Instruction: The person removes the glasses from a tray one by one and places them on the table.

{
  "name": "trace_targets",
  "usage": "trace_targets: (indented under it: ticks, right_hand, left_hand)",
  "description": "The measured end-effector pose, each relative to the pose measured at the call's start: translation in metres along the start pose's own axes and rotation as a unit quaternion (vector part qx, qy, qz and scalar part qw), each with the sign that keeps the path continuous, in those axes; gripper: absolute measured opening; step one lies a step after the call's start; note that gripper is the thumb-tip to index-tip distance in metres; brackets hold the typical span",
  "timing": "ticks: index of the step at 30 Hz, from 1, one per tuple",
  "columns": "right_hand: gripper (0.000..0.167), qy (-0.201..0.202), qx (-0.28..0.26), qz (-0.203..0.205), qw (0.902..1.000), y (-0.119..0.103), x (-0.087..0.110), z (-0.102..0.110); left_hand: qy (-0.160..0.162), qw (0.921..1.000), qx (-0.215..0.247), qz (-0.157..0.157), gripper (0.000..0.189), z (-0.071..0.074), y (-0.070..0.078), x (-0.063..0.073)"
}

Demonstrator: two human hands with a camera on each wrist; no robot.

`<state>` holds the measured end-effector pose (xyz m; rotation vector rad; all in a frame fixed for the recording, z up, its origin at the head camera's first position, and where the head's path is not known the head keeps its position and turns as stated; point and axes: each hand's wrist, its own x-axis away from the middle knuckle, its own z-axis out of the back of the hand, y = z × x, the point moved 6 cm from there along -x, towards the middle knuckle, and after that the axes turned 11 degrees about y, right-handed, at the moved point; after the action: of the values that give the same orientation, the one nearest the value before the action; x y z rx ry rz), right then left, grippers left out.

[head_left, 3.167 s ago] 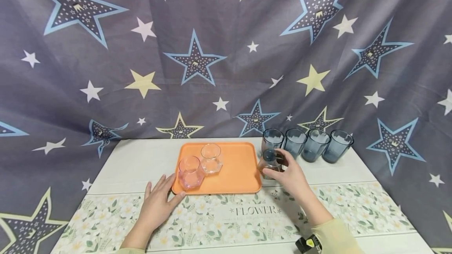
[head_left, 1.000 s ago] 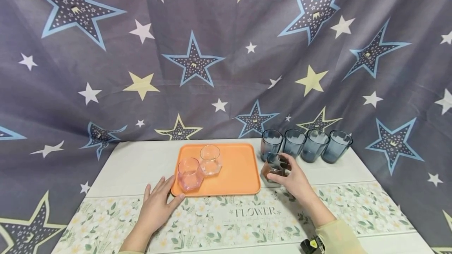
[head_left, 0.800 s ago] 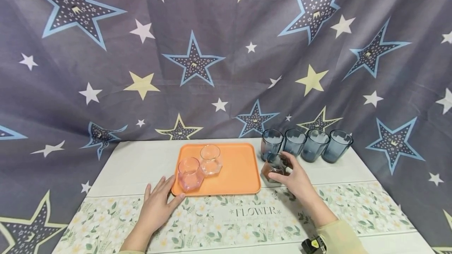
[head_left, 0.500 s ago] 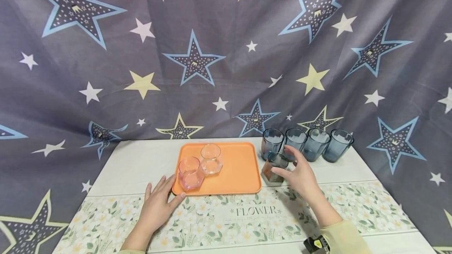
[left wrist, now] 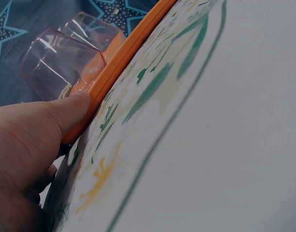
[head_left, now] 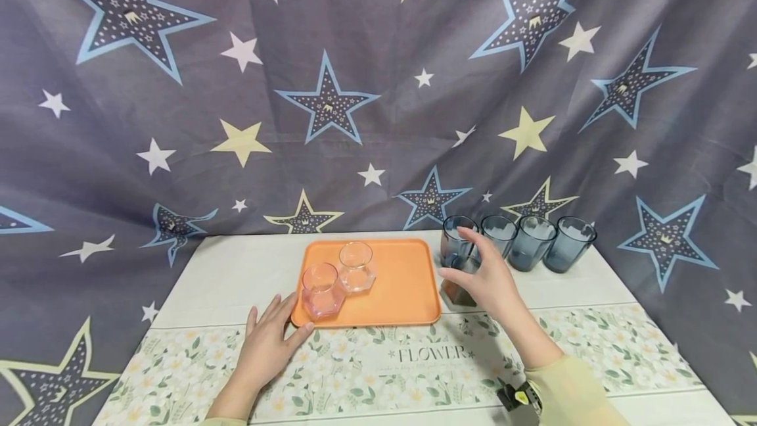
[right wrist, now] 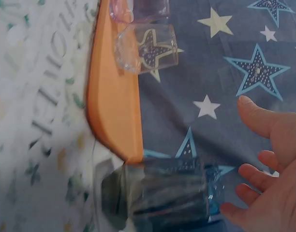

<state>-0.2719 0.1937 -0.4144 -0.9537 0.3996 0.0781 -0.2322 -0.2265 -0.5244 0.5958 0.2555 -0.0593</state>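
At the front left corner of an orange tray (head_left: pixel 408 284), my left hand (head_left: pixel 267 350) rests with its thumb touching the rim and its fingers extended along the side. A pink-tinted glass (head_left: pixel 322 301) and a clear glass (head_left: pixel 357 275) stand on the tray's left half. Just right of the tray a smoky grey glass (right wrist: pixel 167 193) stands upright on the table. My right hand (head_left: pixel 492 284) hovers over it, thumb and fingers apart, holding nothing. The right wrist view shows a gap between these fingers and the glass. In the head view the hand partly covers it.
Several blue glasses (head_left: pixel 532 245) stand in a row at the table's back right, close behind the right hand. A white table (head_left: pixel 248 268) with a floral strip lies beneath. A starry grey curtain (head_left: pixel 378 117) hangs behind its back edge.
The right hand, earlier around the grey glass, has let go and risen above it. Since 3.2 s ago the glass sits slightly nearer the front. The left hand stays at the tray corner.
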Motion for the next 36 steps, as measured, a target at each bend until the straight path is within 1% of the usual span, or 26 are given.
trace_targets:
  ticks: [4, 10, 14, 26, 32, 36]
  right_hand:
    - [0.089, -0.005, -0.016, 0.018, 0.9997, -0.016, -0.004, -0.009]
    - [0.088, -0.022, -0.032, 0.026, 0.9989, -0.034, -0.008, -0.027]
    - [0.088, -0.028, -0.053, 0.033, 0.9976, -0.043, -0.01, -0.04]
    - [0.089, -0.065, -0.088, 0.039, 0.9932, -0.06, -0.012, -0.076]
    - [0.092, -0.081, -0.103, 0.034, 0.9909, -0.065, -0.014, -0.094]
    - [0.091, -0.087, -0.11, 0.049, 0.9889, -0.069, -0.017, -0.105]
  left_hand:
    - [0.003, 1.0, -0.001, -0.001, 0.083, 0.0, -0.001, 0.0]
    - [0.005, 1.0, -0.003, 0.0, 0.083, -0.001, -0.002, 0.0]
    - [0.007, 1.0, -0.003, -0.001, 0.082, 0.0, -0.001, 0.001]
    - [0.01, 0.9999, -0.003, -0.004, 0.081, 0.0, 0.001, 0.002]
    - [0.011, 0.9999, -0.003, -0.005, 0.08, -0.001, 0.0, 0.001]
    - [0.008, 1.0, -0.004, -0.002, 0.08, 0.0, 0.001, 0.001]
